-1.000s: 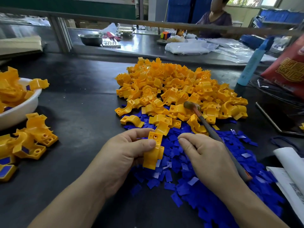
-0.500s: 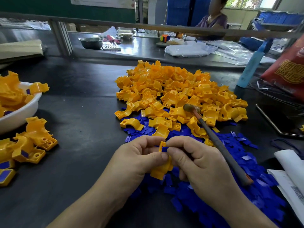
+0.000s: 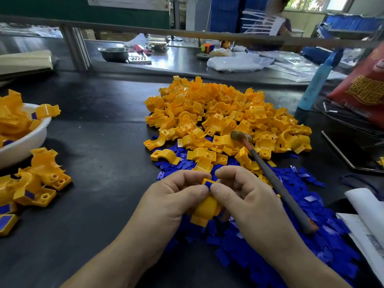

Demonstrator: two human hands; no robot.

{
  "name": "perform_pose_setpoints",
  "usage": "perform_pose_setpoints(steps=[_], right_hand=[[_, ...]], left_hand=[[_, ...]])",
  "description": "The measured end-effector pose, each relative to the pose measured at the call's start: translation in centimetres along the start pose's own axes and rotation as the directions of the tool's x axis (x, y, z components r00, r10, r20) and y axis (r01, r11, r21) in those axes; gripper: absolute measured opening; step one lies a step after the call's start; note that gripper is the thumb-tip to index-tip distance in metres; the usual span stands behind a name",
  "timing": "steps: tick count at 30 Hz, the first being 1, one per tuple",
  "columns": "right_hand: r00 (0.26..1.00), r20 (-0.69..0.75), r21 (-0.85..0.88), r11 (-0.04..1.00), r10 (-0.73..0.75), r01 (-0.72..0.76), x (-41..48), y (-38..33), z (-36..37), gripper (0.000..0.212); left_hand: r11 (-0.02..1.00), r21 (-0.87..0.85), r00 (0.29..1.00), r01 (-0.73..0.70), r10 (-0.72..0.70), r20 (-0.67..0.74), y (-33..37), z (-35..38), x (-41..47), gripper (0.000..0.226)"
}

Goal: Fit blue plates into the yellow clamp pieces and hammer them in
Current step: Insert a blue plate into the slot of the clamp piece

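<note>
My left hand (image 3: 172, 202) grips a yellow clamp piece (image 3: 204, 213) above the blue heap. A small blue plate (image 3: 208, 183) sits at the clamp's top end, pinched there between the thumb and fingers of my right hand (image 3: 247, 202). A hammer (image 3: 270, 179) also runs along my right hand, its handle under the hand and its head over the yellow pile. Behind my hands lies a large pile of yellow clamp pieces (image 3: 224, 119). Loose blue plates (image 3: 301, 242) are spread under and to the right of my hands.
A white bowl (image 3: 25, 142) with fitted clamps stands at the left edge, with more fitted clamps (image 3: 37, 183) on the table beside it. A blue bottle (image 3: 315, 84), a red bag (image 3: 363, 88) and papers (image 3: 367, 221) sit at the right. A person sits beyond the rail.
My right hand has come up from the blue heap to the clamp with a blue plate. Both hands now pinch together at the clamp's top end.
</note>
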State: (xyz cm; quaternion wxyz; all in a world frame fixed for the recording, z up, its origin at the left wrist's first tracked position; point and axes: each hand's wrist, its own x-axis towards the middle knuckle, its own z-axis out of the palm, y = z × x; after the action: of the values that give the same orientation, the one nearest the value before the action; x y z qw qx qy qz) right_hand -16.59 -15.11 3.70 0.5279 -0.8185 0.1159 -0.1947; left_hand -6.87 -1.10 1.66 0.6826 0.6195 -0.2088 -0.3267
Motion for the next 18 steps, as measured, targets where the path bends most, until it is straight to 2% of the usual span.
perform_pose_setpoints(steps=[2,4,10,14,18], right_hand=[[0.998,0.053,0.126,0.992,0.016,-0.023,0.0,-0.08,-0.05,0.02],[0.998,0.063,0.152,0.988,0.016,-0.025,0.02,0.02,-0.05,0.02],[0.999,0.029,0.066,0.997,-0.034,0.032,-0.01,0.14,0.01,0.023],[0.996,0.014,0.048,0.995,-0.091,0.091,-0.22,0.12,0.07,0.02],[0.996,0.023,0.075,0.994,-0.086,0.084,-0.2,0.15,0.06,0.019]], left_hand=[[0.999,-0.038,1.0,0.008,-0.008,0.019,-0.05,-0.04,0.04,0.027],[0.998,-0.054,1.0,0.012,-0.011,0.019,-0.09,-0.13,0.1,0.029],[0.999,-0.043,1.0,0.015,-0.016,-0.021,-0.19,0.07,-0.02,0.029],[0.999,-0.051,1.0,0.012,-0.012,-0.011,-0.07,0.02,-0.05,0.026],[1.0,-0.007,1.0,-0.01,0.01,-0.022,-0.2,0.05,-0.07,0.027]])
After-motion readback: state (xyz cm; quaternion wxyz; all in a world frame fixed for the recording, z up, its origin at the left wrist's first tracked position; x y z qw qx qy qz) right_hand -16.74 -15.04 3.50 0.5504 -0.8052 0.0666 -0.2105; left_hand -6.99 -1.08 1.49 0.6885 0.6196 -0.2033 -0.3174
